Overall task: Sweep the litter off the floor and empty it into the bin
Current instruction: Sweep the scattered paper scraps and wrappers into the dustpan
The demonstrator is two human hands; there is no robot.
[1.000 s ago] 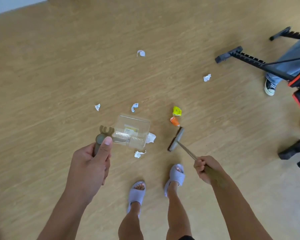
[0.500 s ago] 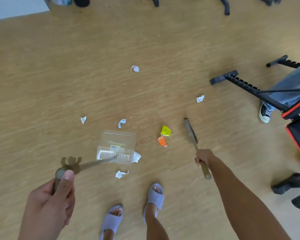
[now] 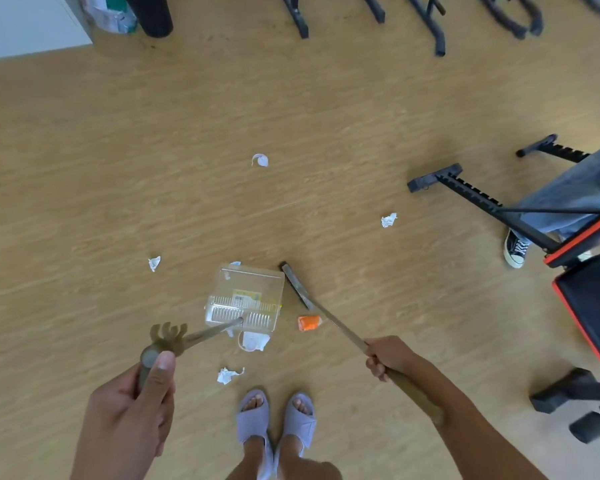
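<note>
Since both hands are wrapped tight round long handles, left hand on the clear dustpan, right hand on the broom, those paper scraps on the floor look featherlight, so sweep gently.

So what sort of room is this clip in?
Probably a home gym or workout room: a padded bench with red trim, black equipment legs along the far side, and bare wood-look flooring. Scraps of paper litter the floor.
</note>
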